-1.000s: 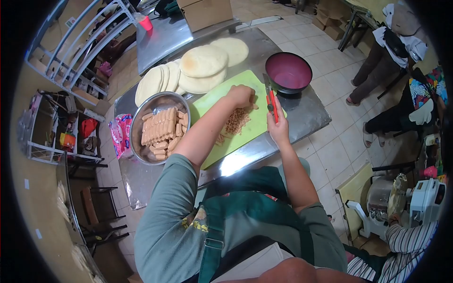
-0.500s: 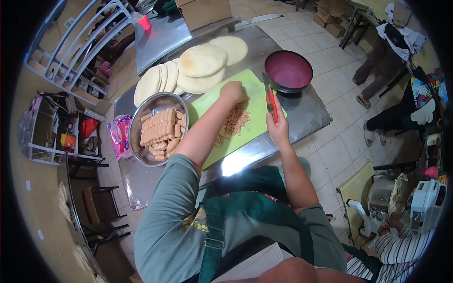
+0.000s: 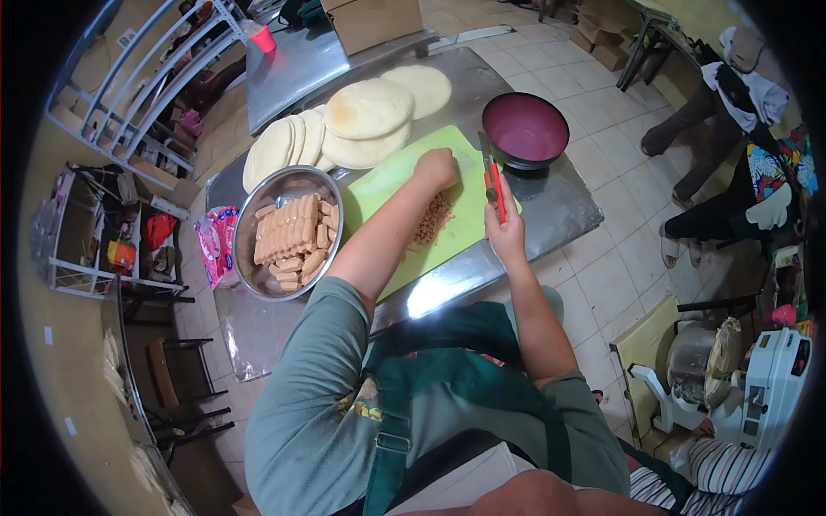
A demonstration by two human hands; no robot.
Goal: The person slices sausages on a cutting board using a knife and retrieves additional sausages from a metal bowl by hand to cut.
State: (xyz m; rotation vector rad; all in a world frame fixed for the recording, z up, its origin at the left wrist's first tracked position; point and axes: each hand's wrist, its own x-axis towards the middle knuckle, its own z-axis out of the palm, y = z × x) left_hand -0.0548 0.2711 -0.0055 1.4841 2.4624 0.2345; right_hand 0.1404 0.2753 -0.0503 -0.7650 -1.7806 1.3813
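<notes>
My right hand (image 3: 506,225) is closed round the red-and-black handle of a knife (image 3: 493,182), its blade pointing away from me beside the bowl. My left hand (image 3: 437,168) is curled downward over the green cutting board (image 3: 469,206); its fingertips and whatever they hold are hidden. Chopped sausage (image 3: 433,222) lies in a small heap on the board, partly behind my left forearm. Left of the board, a steel bowl (image 3: 335,202) holds whole sausages (image 3: 288,230). A dark bowl with a maroon inside (image 3: 525,127) stands at the board's far right.
Round flatbreads (image 3: 370,109) lie stacked and overlapping behind the board on the metal table (image 3: 559,211). A pink plastic package (image 3: 217,241) sits by the steel bowl. Other people stand or work at the right, one near a mixer (image 3: 770,378). A cardboard box (image 3: 374,26) is on the table behind.
My left hand has shifted slightly to the right and away from the chopped sausage heap. The knife in my right hand stays nearly in place. A person at the upper right has moved.
</notes>
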